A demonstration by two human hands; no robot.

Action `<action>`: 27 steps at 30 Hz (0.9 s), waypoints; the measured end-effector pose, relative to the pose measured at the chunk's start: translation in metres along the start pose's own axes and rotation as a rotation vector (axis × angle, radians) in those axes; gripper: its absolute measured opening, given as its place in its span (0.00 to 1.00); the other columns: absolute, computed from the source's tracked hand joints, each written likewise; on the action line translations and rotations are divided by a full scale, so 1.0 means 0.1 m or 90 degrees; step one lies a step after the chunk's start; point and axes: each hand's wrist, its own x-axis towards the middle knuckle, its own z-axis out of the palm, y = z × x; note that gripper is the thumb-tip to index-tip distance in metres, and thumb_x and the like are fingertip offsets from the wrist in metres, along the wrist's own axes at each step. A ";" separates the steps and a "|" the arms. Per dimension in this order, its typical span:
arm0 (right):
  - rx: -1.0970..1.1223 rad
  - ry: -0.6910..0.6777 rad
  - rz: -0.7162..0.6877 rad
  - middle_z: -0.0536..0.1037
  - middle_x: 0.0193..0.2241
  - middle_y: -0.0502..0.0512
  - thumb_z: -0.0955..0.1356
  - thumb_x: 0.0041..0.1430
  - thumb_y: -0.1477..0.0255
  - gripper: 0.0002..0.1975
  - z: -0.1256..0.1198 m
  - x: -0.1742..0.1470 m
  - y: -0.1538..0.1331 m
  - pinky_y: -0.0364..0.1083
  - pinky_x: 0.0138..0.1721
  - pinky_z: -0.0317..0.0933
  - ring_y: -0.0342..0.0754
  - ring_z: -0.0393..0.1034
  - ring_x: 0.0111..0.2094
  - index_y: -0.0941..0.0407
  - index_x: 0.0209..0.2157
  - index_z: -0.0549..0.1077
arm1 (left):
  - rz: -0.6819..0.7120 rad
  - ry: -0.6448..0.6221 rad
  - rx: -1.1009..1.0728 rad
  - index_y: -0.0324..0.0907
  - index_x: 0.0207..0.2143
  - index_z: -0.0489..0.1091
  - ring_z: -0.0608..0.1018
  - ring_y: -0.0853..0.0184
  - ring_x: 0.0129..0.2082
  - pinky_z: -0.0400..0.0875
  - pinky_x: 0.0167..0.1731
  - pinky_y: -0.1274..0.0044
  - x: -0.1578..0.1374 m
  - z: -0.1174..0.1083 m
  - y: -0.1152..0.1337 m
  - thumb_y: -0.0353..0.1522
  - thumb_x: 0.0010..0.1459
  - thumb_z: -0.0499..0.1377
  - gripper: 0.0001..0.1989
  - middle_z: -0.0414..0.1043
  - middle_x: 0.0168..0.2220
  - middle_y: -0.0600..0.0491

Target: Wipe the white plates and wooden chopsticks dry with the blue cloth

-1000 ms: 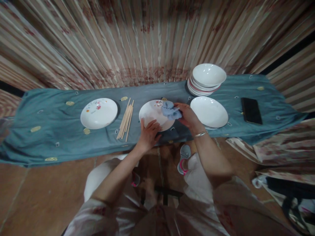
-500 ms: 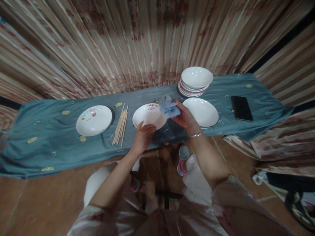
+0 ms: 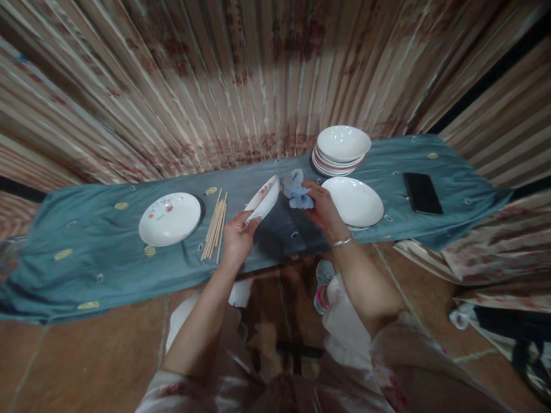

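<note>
My left hand (image 3: 239,234) is closed on the near rim of a white plate (image 3: 267,202) with red flowers inside. The plate is tipped steeply on edge, so its outer side faces right. In my right hand (image 3: 321,207) a crumpled light blue cloth (image 3: 298,189) is pinched, a small gap to the right of the plate. Left of my left hand lies a bundle of several wooden chopsticks (image 3: 215,226). Just beyond my right hand rests a white plate (image 3: 355,202) with another edge showing under it.
A stack of white bowls (image 3: 344,143) stands at the back right. A flowered plate (image 3: 170,219) lies on the left, a black phone (image 3: 422,193) on the right. The narrow table has a teal cloth (image 3: 116,269); a pleated curtain (image 3: 258,86) hangs behind.
My left hand has tilted the flowered plate up from nearly level to steeply on edge. The blue cloth in my right hand has come away from the plate's rim.
</note>
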 end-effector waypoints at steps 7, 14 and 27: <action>-0.107 0.021 -0.143 0.81 0.32 0.49 0.73 0.47 0.62 0.15 0.11 0.06 0.10 0.46 0.37 0.70 0.48 0.75 0.36 0.53 0.36 0.77 | -0.143 0.011 -0.335 0.38 0.29 0.78 0.77 0.66 0.28 0.69 0.33 0.76 -0.05 -0.03 0.18 0.40 0.39 0.71 0.16 0.79 0.25 0.52; -0.485 -0.097 -0.476 0.76 0.52 0.58 0.62 0.65 0.62 0.19 0.52 -0.10 0.11 0.54 0.59 0.59 0.53 0.67 0.54 0.54 0.52 0.73 | -0.149 -0.004 -0.395 0.39 0.32 0.79 0.80 0.64 0.32 0.70 0.35 0.76 -0.07 -0.06 0.19 0.38 0.39 0.72 0.17 0.80 0.28 0.51; -0.882 -0.149 -0.617 0.61 0.65 0.56 0.57 0.69 0.63 0.22 0.77 -0.37 0.27 0.61 0.64 0.42 0.56 0.46 0.68 0.48 0.61 0.65 | -0.174 -0.071 -0.398 0.39 0.30 0.77 0.79 0.65 0.32 0.70 0.35 0.76 -0.09 -0.17 0.11 0.36 0.39 0.72 0.15 0.79 0.28 0.52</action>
